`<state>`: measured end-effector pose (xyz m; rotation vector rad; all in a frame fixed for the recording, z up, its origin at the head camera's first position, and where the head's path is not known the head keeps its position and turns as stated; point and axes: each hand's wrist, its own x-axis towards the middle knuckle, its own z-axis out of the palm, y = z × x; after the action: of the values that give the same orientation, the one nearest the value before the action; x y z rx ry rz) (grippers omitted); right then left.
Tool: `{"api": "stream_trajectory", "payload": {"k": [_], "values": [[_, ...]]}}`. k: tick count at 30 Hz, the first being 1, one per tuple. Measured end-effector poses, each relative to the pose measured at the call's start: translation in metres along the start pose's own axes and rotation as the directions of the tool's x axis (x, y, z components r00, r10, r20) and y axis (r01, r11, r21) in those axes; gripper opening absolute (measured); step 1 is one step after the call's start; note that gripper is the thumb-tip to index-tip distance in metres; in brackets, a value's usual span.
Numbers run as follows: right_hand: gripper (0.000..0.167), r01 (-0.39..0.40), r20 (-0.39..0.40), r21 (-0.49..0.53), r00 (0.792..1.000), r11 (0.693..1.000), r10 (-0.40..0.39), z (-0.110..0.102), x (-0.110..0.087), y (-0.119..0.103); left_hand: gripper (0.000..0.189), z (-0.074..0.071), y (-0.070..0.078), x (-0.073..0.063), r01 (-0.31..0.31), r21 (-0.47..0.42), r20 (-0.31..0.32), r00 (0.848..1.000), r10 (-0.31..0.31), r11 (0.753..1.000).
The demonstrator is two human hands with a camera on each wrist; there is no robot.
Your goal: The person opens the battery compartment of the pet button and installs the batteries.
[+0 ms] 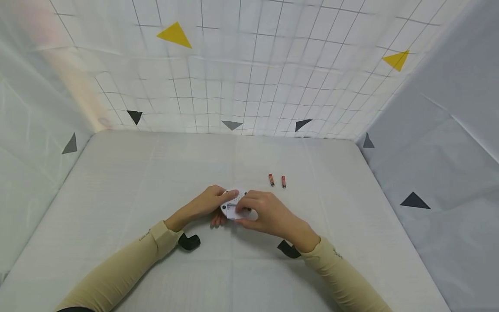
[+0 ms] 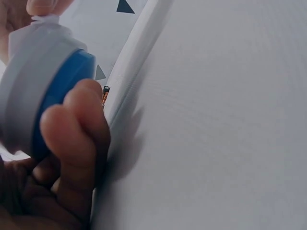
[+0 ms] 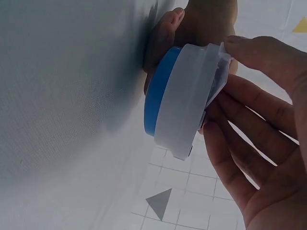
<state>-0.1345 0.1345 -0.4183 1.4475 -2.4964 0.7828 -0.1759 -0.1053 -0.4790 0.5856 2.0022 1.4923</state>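
My left hand (image 1: 208, 203) grips a round white device (image 1: 241, 196) just over the table, its back with small dark feet turned up. In the left wrist view the device's blue side (image 2: 56, 79) faces down, with fingers curled under it. The right hand (image 1: 269, 212) pinches a white battery cover (image 1: 231, 213) on that back. Seen from the right wrist, the cover (image 3: 220, 76) stands tilted at the device, with the thumb on its edge and fingertips along the other side. The inside of the battery compartment is hidden.
Two small red-and-black batteries (image 1: 271, 180) lie apart on the white-covered table (image 1: 187, 160), beyond the right hand. White sheeting with a grid and triangle marks (image 1: 231, 125) rises behind, and plain grey-white walls stand on both sides.
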Motion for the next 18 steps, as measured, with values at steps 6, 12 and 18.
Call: {"api": "stream_trajectory", "payload": {"k": [6, 12, 18], "values": [[0.024, 0.017, -0.044, 0.026, 0.999, 1.0, -0.016, -0.006, -0.001, 0.005, 0.064, 0.0, -0.001, 0.001, 0.001, -0.003, 0.005, 1.0, -0.001, 1.0], [0.026, -0.028, -0.055, -0.011, 0.998, 1.0, 0.027, -0.017, -0.005, 0.013, 0.062, 0.0, -0.001, 0.001, 0.011, -0.015, 0.009, 1.0, -0.011, 1.0], [0.026, -0.106, -0.039, -0.062, 0.994, 0.992, 0.104, -0.03, -0.009, 0.025, 0.063, -0.001, -0.001, 0.001, 0.035, -0.02, 0.005, 0.999, -0.035, 0.999]]}}
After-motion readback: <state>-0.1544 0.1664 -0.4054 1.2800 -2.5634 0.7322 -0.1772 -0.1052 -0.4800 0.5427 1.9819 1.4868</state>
